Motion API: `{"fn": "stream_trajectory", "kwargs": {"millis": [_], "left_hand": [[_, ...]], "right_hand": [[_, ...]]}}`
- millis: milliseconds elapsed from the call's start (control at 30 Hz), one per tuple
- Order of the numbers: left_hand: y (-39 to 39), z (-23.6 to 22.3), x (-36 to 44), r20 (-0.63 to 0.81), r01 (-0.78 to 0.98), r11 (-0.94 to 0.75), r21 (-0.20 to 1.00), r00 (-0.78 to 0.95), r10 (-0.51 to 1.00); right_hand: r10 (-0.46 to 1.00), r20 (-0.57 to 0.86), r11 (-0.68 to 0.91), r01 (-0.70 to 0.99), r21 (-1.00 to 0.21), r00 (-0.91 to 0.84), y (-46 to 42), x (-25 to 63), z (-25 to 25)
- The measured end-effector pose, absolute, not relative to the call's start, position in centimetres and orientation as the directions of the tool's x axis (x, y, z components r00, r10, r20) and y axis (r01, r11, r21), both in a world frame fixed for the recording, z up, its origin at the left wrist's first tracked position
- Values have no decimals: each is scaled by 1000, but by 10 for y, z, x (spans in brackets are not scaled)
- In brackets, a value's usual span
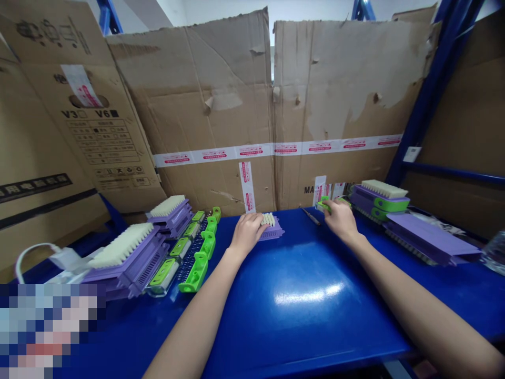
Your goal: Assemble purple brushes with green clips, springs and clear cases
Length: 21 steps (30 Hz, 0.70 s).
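Observation:
My left hand (248,231) rests on a small purple brush (272,227) with cream bristles that lies on the blue table (303,284), fingers curled over its left end. My right hand (340,217) is closed on a small green plastic part (324,204) near the back of the table, right beside a stack of purple brushes with green clips (381,199).
Rows of purple brushes (130,252) and green handle pieces (197,258) lie at the left. Long purple panels (430,237) lie at the right. A thin dark tool (311,216) lies between my hands. Cardboard sheets (236,105) wall the back. A white cable (31,252) sits far left.

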<state>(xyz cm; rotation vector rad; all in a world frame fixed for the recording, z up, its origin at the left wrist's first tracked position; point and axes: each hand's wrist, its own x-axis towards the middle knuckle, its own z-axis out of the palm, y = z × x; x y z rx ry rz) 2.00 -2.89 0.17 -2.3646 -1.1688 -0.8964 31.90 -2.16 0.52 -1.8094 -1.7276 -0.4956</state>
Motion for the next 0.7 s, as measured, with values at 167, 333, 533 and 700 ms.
{"fn": "stream_trajectory", "kwargs": {"millis": [167,333,533,700], "left_hand": [[-31,3,20,675,798,-602,-44,468,571],[-36,8,19,677,790,-610,-62,482,556],[-37,6,19,660,817,-560,-137,497,564],[-37,1,27,665,905,-360,-226,414,622]], "right_hand": [[819,563,-10,982,-189,117,-16,317,-7],[834,519,-21,951,-308,186,-14,320,-8],[827,473,-55,882,-468,303,-15,319,-6],[820,476,-120,908,-401,318,-19,316,-3]]}}
